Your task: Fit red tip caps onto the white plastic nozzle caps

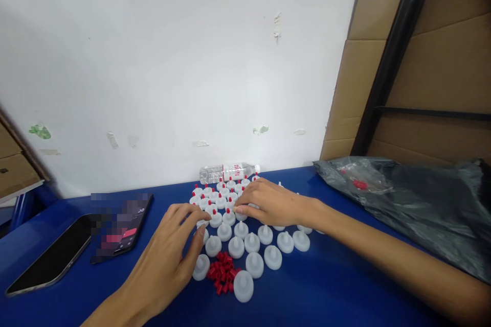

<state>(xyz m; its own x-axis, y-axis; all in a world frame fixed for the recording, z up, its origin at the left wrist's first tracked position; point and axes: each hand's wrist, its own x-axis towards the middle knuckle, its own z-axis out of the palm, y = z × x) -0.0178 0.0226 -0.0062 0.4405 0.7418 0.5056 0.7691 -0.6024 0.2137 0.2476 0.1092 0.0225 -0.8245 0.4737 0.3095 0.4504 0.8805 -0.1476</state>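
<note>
The left hand [169, 248] is at the left edge of a cluster of round, translucent white plastic caps with nozzles [236, 248], thumb and forefinger slightly parted. The right hand [270, 202] reaches over the cluster, its fingers bent downward; whether either hand grasps a cap, I cannot tell. Small red plastic sleeves [222, 271] lie heaped among the near caps on the blue surface [307, 291]; many far caps wear red tips [214, 211]. Behind them lies a clear plastic bottle [211, 174].

Diffuse light brightens the wall [192, 71] above the bottle [230, 172]. Cardboard [441, 66] right of the bottle is dimmer. Left of the bottle, pixelation partly obscures one phone [135, 220].
</note>
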